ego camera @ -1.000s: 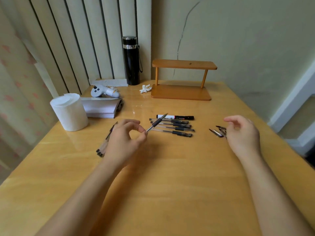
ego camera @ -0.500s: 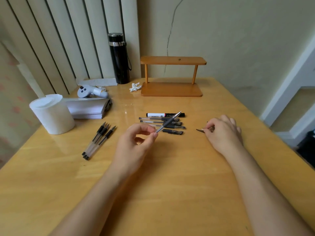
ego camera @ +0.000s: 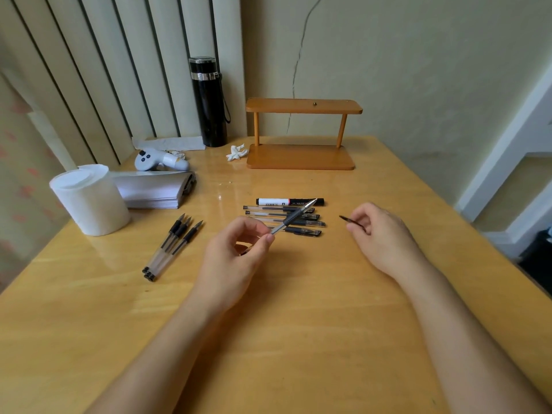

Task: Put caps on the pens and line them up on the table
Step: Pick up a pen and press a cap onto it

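Head view: a clear pen with a black grip and bare tip (ego camera: pixel 294 217) is pinched by the left hand (ego camera: pixel 236 258) above the middle of the yellow wooden tabletop (ego camera: pixel 298 339). A small dark pen cap (ego camera: pixel 351 221) is pinched by the right hand (ego camera: pixel 382 237). Capped pens in a row (ego camera: pixel 283 218) are seen behind, and three uncapped pens (ego camera: pixel 171 246) lie toward the left edge.
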